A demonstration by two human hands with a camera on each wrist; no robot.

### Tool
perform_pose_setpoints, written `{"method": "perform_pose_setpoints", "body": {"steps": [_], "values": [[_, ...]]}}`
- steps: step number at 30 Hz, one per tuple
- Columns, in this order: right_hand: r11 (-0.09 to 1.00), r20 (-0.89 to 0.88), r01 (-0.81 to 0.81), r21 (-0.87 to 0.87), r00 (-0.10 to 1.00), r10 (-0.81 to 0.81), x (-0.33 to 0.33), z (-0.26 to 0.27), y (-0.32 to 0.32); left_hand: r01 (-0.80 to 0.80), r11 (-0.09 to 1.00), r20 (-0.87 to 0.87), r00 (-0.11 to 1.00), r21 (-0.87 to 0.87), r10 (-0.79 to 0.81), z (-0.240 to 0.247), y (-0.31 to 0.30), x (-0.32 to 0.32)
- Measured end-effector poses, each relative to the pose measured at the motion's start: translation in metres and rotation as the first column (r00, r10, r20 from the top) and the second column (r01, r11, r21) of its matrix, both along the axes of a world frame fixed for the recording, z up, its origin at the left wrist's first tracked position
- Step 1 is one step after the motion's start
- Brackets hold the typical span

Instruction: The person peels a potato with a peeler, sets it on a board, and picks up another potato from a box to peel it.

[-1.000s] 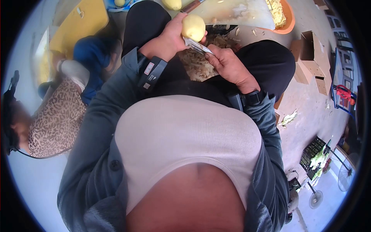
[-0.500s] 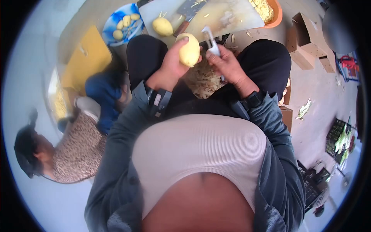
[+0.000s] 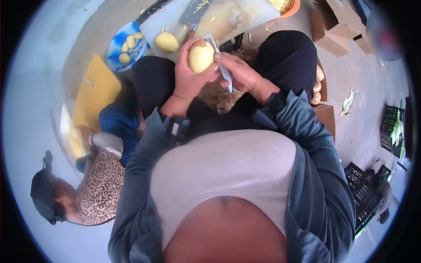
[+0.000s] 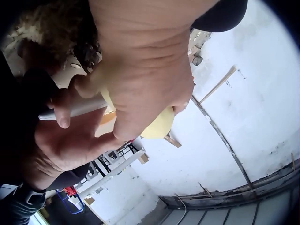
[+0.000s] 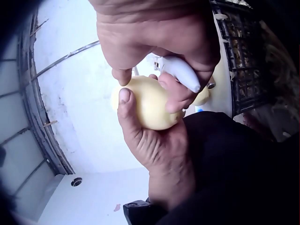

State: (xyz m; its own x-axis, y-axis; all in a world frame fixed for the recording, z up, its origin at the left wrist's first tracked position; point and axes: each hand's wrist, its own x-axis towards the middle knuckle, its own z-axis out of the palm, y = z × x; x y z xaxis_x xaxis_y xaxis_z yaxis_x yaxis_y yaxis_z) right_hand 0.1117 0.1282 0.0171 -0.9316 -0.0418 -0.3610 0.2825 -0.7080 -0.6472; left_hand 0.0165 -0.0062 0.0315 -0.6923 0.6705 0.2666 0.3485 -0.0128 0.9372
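Observation:
A pale yellow, mostly peeled potato [image 3: 201,58] with a brown patch at its top is gripped in the left hand [image 3: 188,79]. The right hand [image 3: 240,72] holds a white-handled peeler [image 3: 225,74], whose head lies beside the potato's right side. In the right wrist view the left thumb presses on the potato [image 5: 152,105], and the right fingers curl round the white handle [image 5: 180,72] while touching the potato. The left wrist view shows the potato [image 4: 158,125] largely hidden behind the left hand [image 4: 145,70].
A cutting board [image 3: 245,17] bears another peeled potato [image 3: 167,42] and a knife [image 3: 193,15]. Left of it stands a blue-white basin [image 3: 115,52] with several potatoes. Peelings [image 3: 217,98] lie between the knees. Another person [image 3: 101,186] sits at the left; cardboard boxes [image 3: 326,35] stand right.
The peeler, held apart from the potato half a second ago, is back against it. The left hand has turned the potato, exposing a brown patch. The head view has shifted.

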Motion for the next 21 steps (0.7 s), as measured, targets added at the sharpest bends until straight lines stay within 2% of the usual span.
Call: {"method": "perform_pose_setpoints", "body": {"steps": [2, 3, 5, 9, 11, 12, 14, 15, 17, 18, 20, 21], "values": [[0.997, -0.105, 0.060, 0.043, 0.993, -0.055, 0.000, -0.003, 0.000, 0.017, 0.998, -0.087, 0.996, 0.054, -0.013, -0.004, 0.001, -0.003], [0.997, -0.105, 0.060, 0.042, 0.993, -0.056, 0.001, -0.003, 0.000, 0.018, 0.998, -0.087, 0.996, 0.052, -0.014, -0.006, 0.002, -0.003], [0.996, -0.160, 0.071, 0.063, 0.985, -0.060, 0.001, -0.002, -0.001, 0.100, 0.984, 0.005, 0.995, 0.149, -0.101, -0.006, 0.001, -0.004], [0.987, -0.206, 0.098, 0.126, 0.976, -0.071, 0.001, 0.000, 0.000, 0.101, 0.985, 0.142, 0.982, 0.139, -0.121, -0.004, -0.003, -0.002], [0.972, -0.191, 0.077, 0.223, 0.981, -0.034, 0.000, -0.002, 0.002, 0.077, 0.995, 0.240, 0.967, 0.059, -0.089, -0.004, -0.003, 0.002], [0.972, -0.191, 0.072, 0.223, 0.981, -0.029, 0.000, -0.003, 0.001, 0.072, 0.996, 0.239, 0.967, 0.059, -0.084, -0.006, -0.003, 0.003], [0.889, -0.118, 0.115, 0.443, 0.991, -0.069, 0.001, 0.000, 0.001, 0.000, 0.999, 0.091, 0.996, 0.045, -0.004, -0.010, -0.002, 0.003], [0.890, -0.118, 0.108, 0.443, 0.991, -0.062, 0.002, 0.003, 0.003, -0.007, 0.999, 0.091, 0.996, 0.045, 0.003, -0.010, -0.001, 0.002], [0.710, -0.083, 0.132, 0.692, 0.991, -0.103, 0.005, 0.007, 0.010, -0.070, 0.995, -0.039, 0.997, -0.073, 0.067, -0.009, -0.002, -0.001], [0.436, -0.386, 0.394, 0.809, 0.916, -0.111, 0.001, -0.002, 0.010, -0.074, 0.994, -0.038, 0.997, -0.074, 0.071, -0.011, -0.003, -0.004], [0.196, -0.436, 0.421, 0.885, 0.899, 0.035, 0.009, 0.009, 0.015, -0.146, 0.978, -0.215, 0.970, -0.148, 0.112, -0.013, -0.003, -0.010], [0.194, -0.432, 0.418, 0.887, 0.901, 0.034, 0.010, 0.011, 0.014, -0.144, 0.979, -0.211, 0.971, -0.147, 0.111, -0.014, -0.002, -0.012]]}}
